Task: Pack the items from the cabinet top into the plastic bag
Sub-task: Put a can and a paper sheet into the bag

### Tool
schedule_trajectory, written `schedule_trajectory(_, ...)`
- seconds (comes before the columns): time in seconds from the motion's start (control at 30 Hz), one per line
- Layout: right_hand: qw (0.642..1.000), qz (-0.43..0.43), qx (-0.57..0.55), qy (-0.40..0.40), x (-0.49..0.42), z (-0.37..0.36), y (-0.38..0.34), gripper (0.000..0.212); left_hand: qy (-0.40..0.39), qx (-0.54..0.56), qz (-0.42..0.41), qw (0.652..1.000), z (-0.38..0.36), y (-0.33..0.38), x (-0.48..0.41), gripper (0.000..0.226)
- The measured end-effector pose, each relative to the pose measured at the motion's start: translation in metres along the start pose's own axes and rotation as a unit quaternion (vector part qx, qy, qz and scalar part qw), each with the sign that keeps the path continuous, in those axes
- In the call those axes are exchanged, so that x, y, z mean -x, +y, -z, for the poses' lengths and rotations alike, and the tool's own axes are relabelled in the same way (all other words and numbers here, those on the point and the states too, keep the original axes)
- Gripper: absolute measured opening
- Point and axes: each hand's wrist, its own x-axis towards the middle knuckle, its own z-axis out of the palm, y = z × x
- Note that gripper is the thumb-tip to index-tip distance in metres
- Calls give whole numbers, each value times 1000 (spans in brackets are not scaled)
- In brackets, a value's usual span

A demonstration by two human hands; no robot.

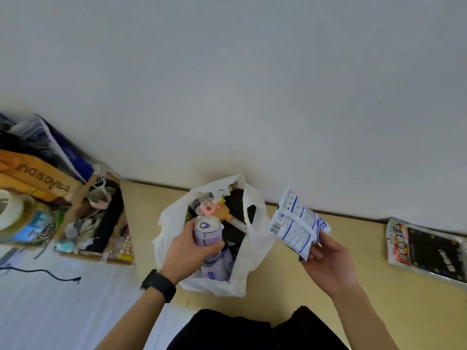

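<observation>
Nearest the person, the left hand [187, 251], a black wristwatch [159, 285] on its wrist, has its fingers wrapped round a drink can [208, 233], held upright over the open mouth of the white plastic bag [257, 251]. The can looks rigid and smooth, probably the heaviest item here, so a grip round its side suits it, and it is best set low in the bag.

The right hand [331, 263] pinches the lower end of a few blue-and-white packets [297, 223], just right of the bag. They seem light, thin and floppy, and likely to slide apart unless pinched together.

The bag stands on the cabinet top [379, 251] towards its far edge and already holds similar packets and dark items. A glossy printed packet [427, 251] lies at the far right edge. A cluttered cardboard box [93, 218] sits at the left, with the wall [252, 97] behind.
</observation>
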Motion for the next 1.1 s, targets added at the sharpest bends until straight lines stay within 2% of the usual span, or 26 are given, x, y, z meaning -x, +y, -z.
schedule_trajectory(0.17,1000,1,11,-2,10,-5,20,23,-43,-37,16,998,-18,-23,-20,63)
schedule_trajectory(0.27,1000,5,9,6,14,-3,25,21,-64,-51,-17,997,-37,-22,-25,62)
schedule_trajectory(0.43,999,26,-5,17,24,4,22,34,-77,-59,-48,994,-69,-15,-44,56)
schedule_trajectory(0.6,998,40,-19,36,33,9,16,29,-154,-50,-69,984,-103,-14,-56,53)
schedule_trajectory(0.67,998,43,-34,38,36,12,15,31,-144,-77,-92,982,-114,-21,-57,49)
schedule_trajectory(0.8,998,42,-41,39,36,18,13,42,-141,-73,-68,985,-125,-42,-59,55)
schedule_trajectory(1.03,999,5,-30,17,30,22,16,23,-133,-113,-84,981,-118,-50,-67,62)
schedule_trajectory(1.1,999,-38,-13,19,19,22,25,28,-127,-108,-94,981,-107,-41,-62,64)
